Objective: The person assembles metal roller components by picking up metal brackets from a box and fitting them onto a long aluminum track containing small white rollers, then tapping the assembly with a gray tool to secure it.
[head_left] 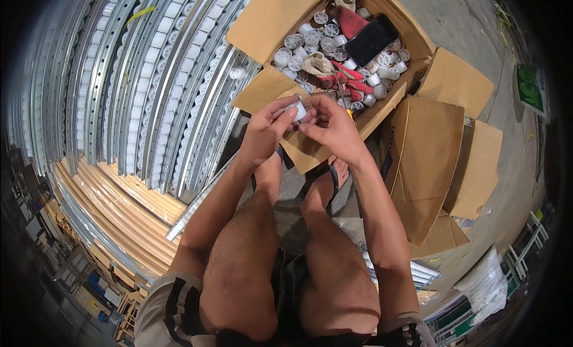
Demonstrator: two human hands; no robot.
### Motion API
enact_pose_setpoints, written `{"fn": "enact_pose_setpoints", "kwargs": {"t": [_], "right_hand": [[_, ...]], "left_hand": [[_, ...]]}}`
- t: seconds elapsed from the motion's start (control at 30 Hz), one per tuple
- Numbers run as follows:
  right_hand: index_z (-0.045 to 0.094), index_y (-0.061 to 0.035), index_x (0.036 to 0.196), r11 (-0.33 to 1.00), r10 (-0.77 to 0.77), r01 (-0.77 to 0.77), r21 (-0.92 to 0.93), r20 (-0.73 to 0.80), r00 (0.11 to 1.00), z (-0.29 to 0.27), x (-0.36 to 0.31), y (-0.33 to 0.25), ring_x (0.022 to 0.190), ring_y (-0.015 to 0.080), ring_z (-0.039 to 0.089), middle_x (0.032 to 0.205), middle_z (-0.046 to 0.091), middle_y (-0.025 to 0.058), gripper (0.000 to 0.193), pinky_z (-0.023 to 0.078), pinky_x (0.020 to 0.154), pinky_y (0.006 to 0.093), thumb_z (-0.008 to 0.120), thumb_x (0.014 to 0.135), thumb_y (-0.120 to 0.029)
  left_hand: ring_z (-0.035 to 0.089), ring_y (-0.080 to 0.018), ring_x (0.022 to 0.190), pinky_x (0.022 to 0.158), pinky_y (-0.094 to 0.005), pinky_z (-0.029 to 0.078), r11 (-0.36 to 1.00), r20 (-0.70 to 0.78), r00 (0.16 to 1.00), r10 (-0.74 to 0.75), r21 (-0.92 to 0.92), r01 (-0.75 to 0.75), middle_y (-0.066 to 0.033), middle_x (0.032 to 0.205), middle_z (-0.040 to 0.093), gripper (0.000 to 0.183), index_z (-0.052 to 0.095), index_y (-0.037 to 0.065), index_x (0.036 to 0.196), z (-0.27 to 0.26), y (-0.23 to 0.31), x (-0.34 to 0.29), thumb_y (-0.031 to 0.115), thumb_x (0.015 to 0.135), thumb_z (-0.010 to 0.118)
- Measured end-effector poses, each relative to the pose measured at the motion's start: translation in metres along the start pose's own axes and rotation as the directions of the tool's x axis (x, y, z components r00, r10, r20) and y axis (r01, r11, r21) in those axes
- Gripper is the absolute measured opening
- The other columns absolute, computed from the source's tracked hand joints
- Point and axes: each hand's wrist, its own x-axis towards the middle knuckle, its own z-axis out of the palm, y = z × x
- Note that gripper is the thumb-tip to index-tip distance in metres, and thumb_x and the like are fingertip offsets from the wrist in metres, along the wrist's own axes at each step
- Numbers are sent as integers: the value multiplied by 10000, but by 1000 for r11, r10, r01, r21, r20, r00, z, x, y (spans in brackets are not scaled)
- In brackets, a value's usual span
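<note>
White roller [299,112] sits between fingers [284,119], phone [371,41] and gloves [352,23] atop other rollers [294,42].

Sm. wht roller [298,112] btwn hands [266,125]

To me, the wheel [298,112] looks of smooth plastic. The rails [100,84] are shiny metal, the box [262,11] is matt cardboard, the gloves [318,64] are of rough knitted cloth, the phone [371,40] is glossy, and the floor [507,162] looks dull concrete.

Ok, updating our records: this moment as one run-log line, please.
left hand: white roller; right hand: same roller; open box: loose rollers, gloves, black phone
</note>
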Motion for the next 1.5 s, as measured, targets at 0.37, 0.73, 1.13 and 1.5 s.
{"fn": "enact_pose_setpoints", "kwargs": {"t": [0.37,0.73,1.13,1.5], "right_hand": [[600,-2,1145,879,-122,90,-468,-39,992,4,-9,-10,747,270,656,841,661,140,368,524,685,362,689,788,-14],[557,5,961,839,-176,63,-541,-160,971,15,5,-12,820,367,687,852,681,198,206,524,697,426,676,793,2],[575,-3,966,612,-255,117,-782,-56,965,19,24,-8,830,377,659,853,656,192,207,515,736,452,661,779,17],[551,1,924,512,-274,208,-834,71,959,22,27,-17,859,416,596,831,643,215,203,483,754,506,634,747,54]], "left_hand": [[666,-134,876,775,-269,559,998,-68,997,46,-29,-48,-89,1056,695,369,615,-41,1263,3,-21,0,231,1014,588],[652,-230,700,664,-353,527,710,-183,903,390,683,-168,-137,982,673,460,677,0,1150,6,-15,0,292,810,780],[554,-314,1059,925,-418,468,413,48,786,617,830,-375,-88,1082,617,453,684,62,1147,-14,-24,13,133,707,764],[576,-316,1018,876,-412,497,456,-18,802,597,830,-321,-97,1054,624,447,692,66,1145,-17,-34,13,103,704,757]]}}
